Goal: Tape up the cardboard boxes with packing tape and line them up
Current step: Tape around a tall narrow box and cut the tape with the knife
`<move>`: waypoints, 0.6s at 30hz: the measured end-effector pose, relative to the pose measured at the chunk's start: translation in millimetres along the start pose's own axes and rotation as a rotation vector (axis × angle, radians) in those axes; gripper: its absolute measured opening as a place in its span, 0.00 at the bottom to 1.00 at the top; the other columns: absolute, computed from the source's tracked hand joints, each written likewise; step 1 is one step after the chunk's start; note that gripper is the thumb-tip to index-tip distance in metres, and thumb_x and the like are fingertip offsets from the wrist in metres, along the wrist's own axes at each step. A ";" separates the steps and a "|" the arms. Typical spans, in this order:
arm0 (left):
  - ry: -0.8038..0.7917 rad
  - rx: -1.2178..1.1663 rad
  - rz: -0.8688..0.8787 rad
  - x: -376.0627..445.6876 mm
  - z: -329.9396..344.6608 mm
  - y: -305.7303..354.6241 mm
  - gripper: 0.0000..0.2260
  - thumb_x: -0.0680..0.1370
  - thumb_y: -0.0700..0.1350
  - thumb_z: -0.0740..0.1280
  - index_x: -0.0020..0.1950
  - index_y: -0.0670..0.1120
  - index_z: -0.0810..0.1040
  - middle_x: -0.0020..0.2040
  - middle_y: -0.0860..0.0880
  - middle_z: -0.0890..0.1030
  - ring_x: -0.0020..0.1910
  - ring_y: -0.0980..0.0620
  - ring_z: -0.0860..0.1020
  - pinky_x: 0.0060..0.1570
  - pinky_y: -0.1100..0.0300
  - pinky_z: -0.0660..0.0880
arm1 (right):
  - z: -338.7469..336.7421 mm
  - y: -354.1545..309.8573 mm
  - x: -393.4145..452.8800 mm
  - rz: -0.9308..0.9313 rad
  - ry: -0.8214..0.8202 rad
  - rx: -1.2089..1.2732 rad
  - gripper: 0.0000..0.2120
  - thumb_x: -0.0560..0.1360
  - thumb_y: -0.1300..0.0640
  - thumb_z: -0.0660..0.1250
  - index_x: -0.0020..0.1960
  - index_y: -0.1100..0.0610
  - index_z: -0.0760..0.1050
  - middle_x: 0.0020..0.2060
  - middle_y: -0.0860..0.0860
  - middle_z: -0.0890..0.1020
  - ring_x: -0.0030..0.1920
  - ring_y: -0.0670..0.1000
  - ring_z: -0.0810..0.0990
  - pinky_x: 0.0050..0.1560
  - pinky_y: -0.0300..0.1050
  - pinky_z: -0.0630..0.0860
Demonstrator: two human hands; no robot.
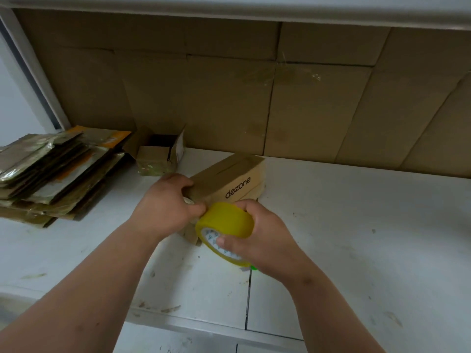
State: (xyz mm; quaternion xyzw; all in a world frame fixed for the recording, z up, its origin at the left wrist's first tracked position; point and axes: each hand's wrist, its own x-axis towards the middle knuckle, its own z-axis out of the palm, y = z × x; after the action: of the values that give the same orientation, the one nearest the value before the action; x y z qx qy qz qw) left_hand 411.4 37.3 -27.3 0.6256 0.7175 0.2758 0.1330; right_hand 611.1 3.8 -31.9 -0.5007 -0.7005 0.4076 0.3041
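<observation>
The left hand (167, 200) gripped the near end of the "dezone" cardboard box (229, 180) lying on the white table (356, 225), while the right hand (260, 233), just beside it, curled round the yellow tape roll (224, 222) touching the box's near end.

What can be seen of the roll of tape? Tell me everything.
The roll of tape is yellow and glossy, with a white printed core facing the camera. It is tilted on edge against the near end of the cardboard box. The right hand grips it, thumb in the core; the left hand touches its far edge.
</observation>
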 end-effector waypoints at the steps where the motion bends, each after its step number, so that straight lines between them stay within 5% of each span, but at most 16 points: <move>1: 0.002 -0.025 0.007 1.1 -1.8 -2.0 0.25 0.70 0.49 0.75 0.66 0.49 0.77 0.59 0.52 0.74 0.52 0.55 0.72 0.50 0.63 0.68 | 2.8 0.9 -1.0 0.001 -0.021 0.051 0.19 0.69 0.49 0.77 0.55 0.39 0.72 0.49 0.42 0.78 0.50 0.45 0.80 0.50 0.51 0.82; 4: -0.066 -0.017 0.055 3.6 -2.3 -12.8 0.26 0.74 0.48 0.74 0.71 0.50 0.73 0.70 0.53 0.73 0.63 0.55 0.72 0.58 0.65 0.65 | 16.3 6.5 -4.2 0.020 -0.092 0.159 0.18 0.72 0.53 0.75 0.54 0.38 0.72 0.49 0.42 0.82 0.49 0.44 0.82 0.51 0.48 0.82; 7: -0.149 0.019 0.110 3.6 2.3 -23.1 0.27 0.78 0.50 0.69 0.76 0.49 0.67 0.78 0.55 0.63 0.77 0.53 0.59 0.72 0.61 0.58 | 29.7 13.6 -3.9 0.035 -0.106 0.239 0.21 0.74 0.57 0.73 0.59 0.39 0.71 0.46 0.42 0.83 0.50 0.44 0.83 0.54 0.46 0.81; 12: -0.188 -0.006 0.158 5.5 10.3 -29.8 0.25 0.82 0.48 0.63 0.79 0.51 0.61 0.79 0.56 0.57 0.79 0.53 0.49 0.74 0.61 0.50 | 30.1 19.6 -4.7 0.067 -0.121 0.159 0.08 0.78 0.48 0.68 0.55 0.48 0.78 0.42 0.44 0.83 0.42 0.39 0.81 0.42 0.32 0.76; 14: -0.209 0.001 0.160 8.6 11.0 -34.2 0.24 0.82 0.50 0.62 0.78 0.53 0.62 0.80 0.57 0.56 0.80 0.52 0.48 0.74 0.60 0.48 | 30.4 23.2 -8.6 0.064 -0.137 0.178 0.08 0.79 0.47 0.65 0.48 0.51 0.78 0.36 0.43 0.79 0.34 0.37 0.76 0.34 0.28 0.70; 18: -0.219 -0.086 0.075 8.8 14.9 -37.0 0.22 0.82 0.53 0.61 0.76 0.60 0.64 0.81 0.54 0.49 0.79 0.50 0.53 0.75 0.57 0.53 | 36.7 32.4 -12.7 0.094 -0.121 0.297 0.11 0.80 0.50 0.65 0.39 0.48 0.74 0.30 0.39 0.75 0.33 0.38 0.71 0.35 0.29 0.67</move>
State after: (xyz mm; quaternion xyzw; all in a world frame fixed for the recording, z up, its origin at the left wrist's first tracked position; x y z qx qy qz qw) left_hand 387.3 46.9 -58.9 0.6721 0.6622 0.2414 0.2269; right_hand 599.1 -12.6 -78.1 -0.4570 -0.6254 0.5498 0.3126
